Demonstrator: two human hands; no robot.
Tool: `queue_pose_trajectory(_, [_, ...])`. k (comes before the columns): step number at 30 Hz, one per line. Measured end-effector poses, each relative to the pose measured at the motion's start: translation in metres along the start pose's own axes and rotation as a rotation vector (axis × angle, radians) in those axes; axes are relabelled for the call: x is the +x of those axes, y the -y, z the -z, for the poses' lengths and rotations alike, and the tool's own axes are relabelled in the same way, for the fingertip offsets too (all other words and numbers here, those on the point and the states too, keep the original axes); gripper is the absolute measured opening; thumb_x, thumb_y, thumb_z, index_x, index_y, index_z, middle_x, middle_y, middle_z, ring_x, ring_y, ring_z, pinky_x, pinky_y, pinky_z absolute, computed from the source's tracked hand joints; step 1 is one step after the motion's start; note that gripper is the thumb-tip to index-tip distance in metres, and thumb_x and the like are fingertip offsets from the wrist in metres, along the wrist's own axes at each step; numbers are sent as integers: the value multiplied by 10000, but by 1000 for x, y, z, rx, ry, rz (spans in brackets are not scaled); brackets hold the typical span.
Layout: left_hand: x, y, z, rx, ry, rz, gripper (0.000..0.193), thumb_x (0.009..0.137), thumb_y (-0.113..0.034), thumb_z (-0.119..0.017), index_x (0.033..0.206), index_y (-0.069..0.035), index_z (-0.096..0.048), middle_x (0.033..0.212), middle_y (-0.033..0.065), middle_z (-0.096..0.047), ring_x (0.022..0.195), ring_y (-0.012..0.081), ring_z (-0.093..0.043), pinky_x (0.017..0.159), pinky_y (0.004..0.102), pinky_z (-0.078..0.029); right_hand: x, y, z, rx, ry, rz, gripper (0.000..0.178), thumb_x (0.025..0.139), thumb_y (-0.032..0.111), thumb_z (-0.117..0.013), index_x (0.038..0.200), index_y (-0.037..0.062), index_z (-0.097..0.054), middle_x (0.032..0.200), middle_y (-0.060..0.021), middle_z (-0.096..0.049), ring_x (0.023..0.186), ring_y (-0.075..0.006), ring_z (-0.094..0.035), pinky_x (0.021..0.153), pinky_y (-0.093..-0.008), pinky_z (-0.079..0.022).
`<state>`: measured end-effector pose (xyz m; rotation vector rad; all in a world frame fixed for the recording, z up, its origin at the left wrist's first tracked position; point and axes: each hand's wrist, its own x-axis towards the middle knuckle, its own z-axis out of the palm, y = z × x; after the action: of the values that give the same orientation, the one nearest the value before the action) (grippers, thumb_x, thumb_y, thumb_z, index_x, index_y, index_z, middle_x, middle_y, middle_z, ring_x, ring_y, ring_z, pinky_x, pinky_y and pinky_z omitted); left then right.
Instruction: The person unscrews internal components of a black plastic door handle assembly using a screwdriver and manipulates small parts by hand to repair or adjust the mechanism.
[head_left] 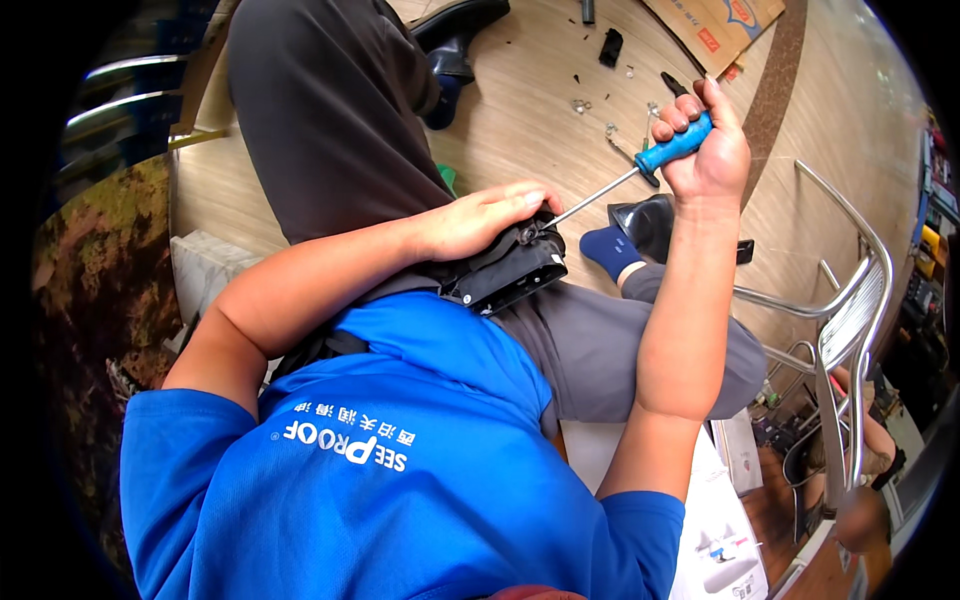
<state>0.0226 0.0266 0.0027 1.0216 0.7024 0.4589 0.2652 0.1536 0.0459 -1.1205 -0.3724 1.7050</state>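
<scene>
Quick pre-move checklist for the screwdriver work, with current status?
1. Right hand gripping the screwdriver by its blue handle: ok.
2. Screwdriver shaft reaching the black device: ok.
3. Tip seated in a screw head: cannot tell, too small to see.
4. Left hand on the device: ok.
5. Device on a firm bench: not ok, it's on the person's lap.
6. Small loose parts contained: not ok, scattered on the floor.

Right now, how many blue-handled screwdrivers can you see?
1: the blue-handled screwdriver is in the right hand, its tip at the black device under the left hand. Others may be hidden behind the body.
</scene>
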Motion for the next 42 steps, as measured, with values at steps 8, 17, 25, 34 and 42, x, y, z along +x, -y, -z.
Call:
queue_pose_trajectory(8, [1, 2, -2, -68, 22, 20, 447, 1097, -380, -320, 1307, -34, -509, 1192, 38, -537, 1108, 109, -486, 1020, 278, -369, 0, -7, -9, -93, -14, 0, 181, 967, 217, -625, 968, 63, -528, 722, -61, -519, 599, -204, -525, 522, -378, -445])
queue_pose_trajectory(17, [2, 9, -5, -121, -62, 41, 493, 1085, -462, -329, 1217, -50, -565, 1040, 23, -555, 999, 103, -498, 945, 275, -418, -16, -63, -33, -190, -143, -33, 233, 982, 256, -615, 894, 56, -533, 661, -62, -538, 504, -199, -543, 429, -371, -464])
queue_pose_trajectory(25, [2, 3, -3, -136, -27, 76, 512, 1073, -496, -332, 1273, -64, -519, 1061, 11, -574, 992, 88, -517, 930, 266, -419, -11, -23, -21, -138, -110, 21, 261, 986, 291, -607, 971, 48, -512, 682, -80, -525, 563, -221, -543, 485, -385, -463])
queue_pose_trajectory(34, [3, 5, -2, -101, -35, 48, 504, 1074, -493, -331, 1300, -76, -503, 1053, -7, -574, 976, 62, -523, 905, 248, -427, -3, -2, -13, -129, -128, 90, 292, 999, 310, -593, 1004, 34, -500, 699, -79, -505, 579, -210, -517, 507, -385, -440])
queue_pose_trajectory(42, [1, 0, -2, -153, -6, 93, 504, 1074, -494, -328, 1296, -77, -503, 1077, 14, -592, 992, 75, -537, 930, 258, -429, 8, -10, -1, -57, -81, 40, 291, 1006, 300, -578, 1007, 21, -496, 698, -82, -509, 573, -214, -525, 498, -379, -442])
